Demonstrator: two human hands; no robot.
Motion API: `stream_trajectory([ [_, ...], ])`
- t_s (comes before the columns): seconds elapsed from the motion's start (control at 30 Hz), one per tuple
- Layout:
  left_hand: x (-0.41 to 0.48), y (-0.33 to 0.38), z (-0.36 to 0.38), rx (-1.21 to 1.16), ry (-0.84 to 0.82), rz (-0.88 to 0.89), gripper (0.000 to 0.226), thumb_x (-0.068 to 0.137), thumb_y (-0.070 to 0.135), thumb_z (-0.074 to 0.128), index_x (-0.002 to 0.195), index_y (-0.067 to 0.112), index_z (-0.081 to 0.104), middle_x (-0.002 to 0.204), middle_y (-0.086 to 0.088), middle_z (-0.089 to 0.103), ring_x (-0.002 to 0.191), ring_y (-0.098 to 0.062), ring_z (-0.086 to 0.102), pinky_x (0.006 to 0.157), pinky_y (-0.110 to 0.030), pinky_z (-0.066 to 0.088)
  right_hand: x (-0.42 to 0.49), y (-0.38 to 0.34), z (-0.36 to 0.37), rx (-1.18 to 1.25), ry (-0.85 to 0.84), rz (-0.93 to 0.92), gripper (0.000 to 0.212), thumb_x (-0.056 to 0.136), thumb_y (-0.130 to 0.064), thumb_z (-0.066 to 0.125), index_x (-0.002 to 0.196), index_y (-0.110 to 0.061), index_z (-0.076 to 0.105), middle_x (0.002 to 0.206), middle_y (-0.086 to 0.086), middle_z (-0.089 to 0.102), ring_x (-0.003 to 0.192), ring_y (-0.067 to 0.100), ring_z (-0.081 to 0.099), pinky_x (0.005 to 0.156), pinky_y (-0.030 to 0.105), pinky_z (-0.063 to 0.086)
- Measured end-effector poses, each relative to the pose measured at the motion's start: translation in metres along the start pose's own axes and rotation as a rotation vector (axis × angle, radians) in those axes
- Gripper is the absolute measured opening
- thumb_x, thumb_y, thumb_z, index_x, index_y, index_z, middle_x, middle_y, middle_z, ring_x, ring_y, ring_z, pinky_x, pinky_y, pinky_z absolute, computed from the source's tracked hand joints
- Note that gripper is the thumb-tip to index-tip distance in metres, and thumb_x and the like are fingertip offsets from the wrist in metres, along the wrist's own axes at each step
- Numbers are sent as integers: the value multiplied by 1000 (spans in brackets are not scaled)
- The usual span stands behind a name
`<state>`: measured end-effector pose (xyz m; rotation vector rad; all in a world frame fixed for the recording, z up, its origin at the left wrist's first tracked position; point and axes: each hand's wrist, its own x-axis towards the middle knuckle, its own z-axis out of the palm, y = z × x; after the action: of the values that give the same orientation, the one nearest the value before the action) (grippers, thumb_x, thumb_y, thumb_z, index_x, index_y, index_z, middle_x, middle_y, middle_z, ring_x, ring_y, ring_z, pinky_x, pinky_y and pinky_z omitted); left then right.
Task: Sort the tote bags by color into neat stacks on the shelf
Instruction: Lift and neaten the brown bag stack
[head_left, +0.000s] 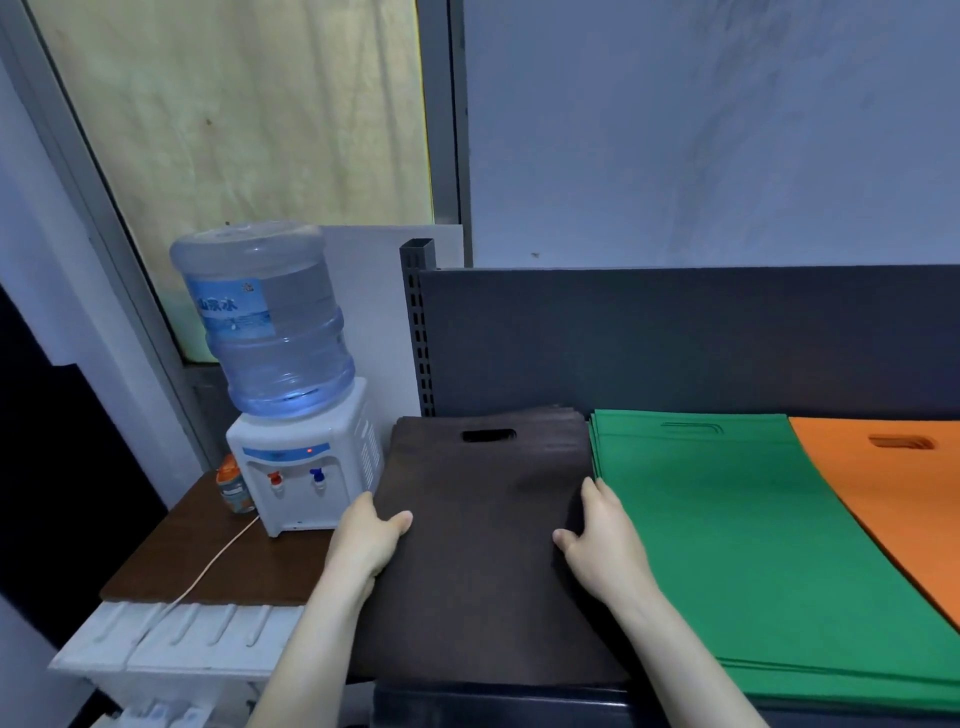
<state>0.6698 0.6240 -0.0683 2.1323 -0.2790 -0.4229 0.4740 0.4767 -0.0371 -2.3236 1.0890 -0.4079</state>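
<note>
Long axis of the brown tote stack runs near to far. The left hand grips its left edge, the right hand its right edge, just beside the green stack.

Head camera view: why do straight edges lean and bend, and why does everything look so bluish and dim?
Head view: wide-angle distortion tilts the water dispenser and leans the window frame; light is dim and cool-tinted, so the brown tote stack shows little detail; the water bottle catches a soft glow; no harsh glare.
</note>
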Motion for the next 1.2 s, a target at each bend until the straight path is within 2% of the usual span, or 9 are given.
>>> stream_trajectory([
  [0.2, 5, -6, 5, -14, 40, -24, 25, 80, 27, 67, 102, 16, 61, 102, -9, 69, 86, -30, 66, 80, -47, 57, 2, 16, -16, 103, 56, -89, 65, 90, -17, 59, 148, -10, 28, 156, 4, 23, 144, 16, 22, 112, 21, 18],
  [0.33, -18, 17, 4, 260, 45, -30, 42, 85, 35, 63, 120, 13, 53, 123, -9, 59, 109, -30, 58, 87, -37, 49, 3, 32, -33, 158, 54, -132, 63, 90, -15, 60, 146, -9, 32, 154, 3, 30, 143, 14, 25, 112, 19, 15],
  [0.4, -33, 34, 5, 455, 169, 48, 55, 87, 35, 62, 133, 12, 43, 135, -13, 47, 124, -32, 47, 93, -41, 44, 3, 47, -50, 169, 70, -121, 61, 90, -14, 60, 145, -8, 34, 152, 4, 33, 142, 15, 27, 113, 20, 16],
  [0.5, -57, 69, 28, 341, 291, 338, 60, 90, 25, 60, 143, 11, 37, 143, -12, 43, 133, -29, 39, 106, -41, 35, 7, 85, -84, 157, 122, -39, 58, 90, -12, 60, 143, -7, 36, 150, 6, 37, 140, 18, 31, 113, 25, 20],
  [0.63, -72, 123, 104, 295, 136, 725, 43, 91, 17, 56, 134, 16, 53, 136, 0, 54, 128, -18, 46, 107, -29, 35, 18, 144, -121, 15, 140, 124, 59, 89, -13, 59, 142, -1, 36, 149, 13, 38, 139, 24, 33, 113, 31, 23],
  [0.73, -66, 162, 168, 423, -26, 869, 39, 93, 14, 49, 131, 16, 55, 134, 1, 55, 127, -19, 46, 103, -37, 41, 27, 172, -134, -105, 100, 204, 57, 88, -17, 59, 139, 0, 39, 144, 17, 42, 134, 30, 39, 109, 35, 31],
  [0.87, -42, 195, 225, 680, -156, 904, 38, 95, 13, 44, 133, 13, 52, 133, -4, 54, 125, -27, 45, 98, -43, 44, 33, 183, -137, -219, 41, 213, 52, 87, -22, 59, 134, -7, 44, 137, 14, 48, 124, 33, 45, 104, 35, 36],
  [1.0, -24, 207, 249, 902, -176, 874, 42, 99, 31, 43, 139, 19, 44, 133, -3, 49, 125, -25, 41, 97, -42, 37, 39, 190, -138, -260, 8, 145, 61, 87, -26, 59, 142, -13, 36, 146, 8, 41, 129, 30, 40, 107, 31, 32],
  [1.2, -22, 203, 261, 936, -150, 833, 42, 97, 41, 46, 131, 16, 49, 123, -5, 47, 118, -25, 40, 95, -40, 37, 71, 190, -152, -253, 53, 37, 48, 86, -20, 62, 131, -10, 49, 140, 10, 45, 125, 30, 44, 103, 36, 39],
])
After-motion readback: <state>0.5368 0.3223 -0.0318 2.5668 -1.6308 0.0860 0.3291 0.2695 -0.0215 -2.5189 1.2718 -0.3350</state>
